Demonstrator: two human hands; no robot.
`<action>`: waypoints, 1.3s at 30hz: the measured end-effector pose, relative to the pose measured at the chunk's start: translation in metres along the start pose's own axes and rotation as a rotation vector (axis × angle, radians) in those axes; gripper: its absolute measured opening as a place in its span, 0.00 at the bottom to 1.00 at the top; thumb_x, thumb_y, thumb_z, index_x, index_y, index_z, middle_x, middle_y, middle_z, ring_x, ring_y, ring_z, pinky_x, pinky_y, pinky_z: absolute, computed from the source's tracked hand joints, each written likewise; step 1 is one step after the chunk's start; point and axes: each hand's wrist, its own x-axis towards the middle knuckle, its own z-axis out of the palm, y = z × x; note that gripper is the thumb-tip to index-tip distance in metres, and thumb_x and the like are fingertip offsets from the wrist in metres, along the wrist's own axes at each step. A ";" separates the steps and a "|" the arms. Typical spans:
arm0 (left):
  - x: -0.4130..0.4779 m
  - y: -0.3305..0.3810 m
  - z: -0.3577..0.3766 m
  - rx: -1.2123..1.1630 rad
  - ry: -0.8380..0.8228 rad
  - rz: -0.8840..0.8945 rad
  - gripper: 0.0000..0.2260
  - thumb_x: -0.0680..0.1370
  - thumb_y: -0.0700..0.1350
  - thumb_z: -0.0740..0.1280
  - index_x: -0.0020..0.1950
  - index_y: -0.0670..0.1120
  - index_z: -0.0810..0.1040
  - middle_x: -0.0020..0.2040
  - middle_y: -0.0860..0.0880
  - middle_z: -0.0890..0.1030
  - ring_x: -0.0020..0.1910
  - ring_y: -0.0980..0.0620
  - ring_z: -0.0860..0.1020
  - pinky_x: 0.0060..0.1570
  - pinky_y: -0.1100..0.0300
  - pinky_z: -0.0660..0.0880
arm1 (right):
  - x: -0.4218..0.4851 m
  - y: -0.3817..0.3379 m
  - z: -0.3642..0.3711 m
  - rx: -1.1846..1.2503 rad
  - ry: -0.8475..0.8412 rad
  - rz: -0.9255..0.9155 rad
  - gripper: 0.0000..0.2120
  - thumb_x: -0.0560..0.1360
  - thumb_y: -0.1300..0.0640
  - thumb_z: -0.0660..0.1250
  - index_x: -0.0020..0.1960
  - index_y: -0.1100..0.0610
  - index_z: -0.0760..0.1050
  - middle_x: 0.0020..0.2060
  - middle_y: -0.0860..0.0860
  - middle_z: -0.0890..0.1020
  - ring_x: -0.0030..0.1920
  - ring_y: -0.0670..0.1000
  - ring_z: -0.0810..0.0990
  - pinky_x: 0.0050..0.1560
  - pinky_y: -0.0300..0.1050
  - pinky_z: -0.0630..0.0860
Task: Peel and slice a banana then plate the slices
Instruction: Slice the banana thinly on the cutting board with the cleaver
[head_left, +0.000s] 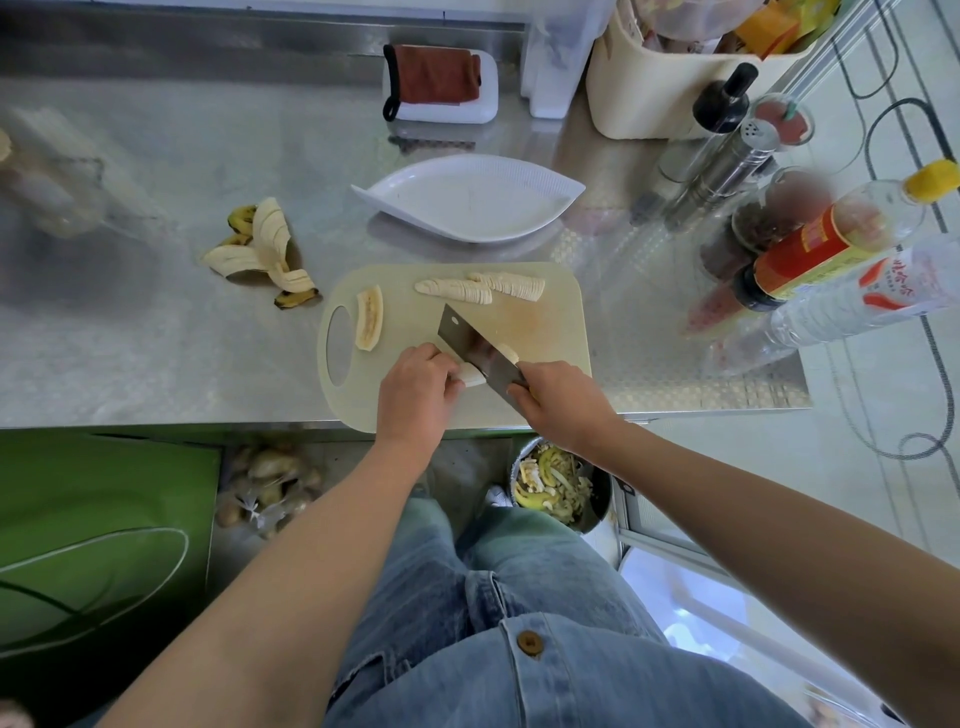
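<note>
A pale cutting board (550, 332) lies at the counter's front edge. On it my left hand (415, 395) holds down a peeled banana piece (471, 375) with curled fingers. My right hand (563, 402) grips the handle of a cleaver (475, 345), whose blade stands across that piece. Two rows of cut slices (480, 288) lie at the board's far side. A lengthwise banana half (370, 318) lies near the board's handle hole. Behind the board sits a white leaf-shaped plate (467, 200) with nothing on it.
The banana peel (262, 252) lies on the steel counter left of the board. Bottles, a shaker and jars (810, 244) crowd the right side. A cloth on a white dish (439, 83) sits at the back. A scrap bin (558, 483) stands on the floor below.
</note>
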 end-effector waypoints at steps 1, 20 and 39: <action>0.000 0.000 0.000 0.002 0.002 0.001 0.04 0.71 0.40 0.73 0.45 0.42 0.82 0.44 0.46 0.80 0.44 0.45 0.75 0.41 0.52 0.74 | 0.000 0.001 0.001 0.006 0.006 0.000 0.11 0.79 0.54 0.57 0.45 0.60 0.72 0.38 0.56 0.78 0.37 0.58 0.75 0.33 0.45 0.65; -0.001 0.001 0.000 0.029 0.023 0.013 0.04 0.70 0.40 0.74 0.43 0.43 0.82 0.42 0.46 0.81 0.43 0.45 0.75 0.37 0.55 0.71 | 0.001 -0.005 -0.010 0.061 0.049 -0.027 0.09 0.79 0.55 0.58 0.41 0.55 0.65 0.35 0.53 0.74 0.35 0.56 0.71 0.35 0.45 0.62; -0.001 0.003 -0.001 0.038 0.014 0.003 0.03 0.72 0.41 0.73 0.45 0.43 0.82 0.44 0.46 0.81 0.45 0.46 0.75 0.40 0.54 0.73 | 0.001 -0.006 -0.006 0.067 0.055 -0.003 0.09 0.79 0.55 0.58 0.40 0.55 0.65 0.34 0.53 0.73 0.35 0.58 0.72 0.34 0.45 0.63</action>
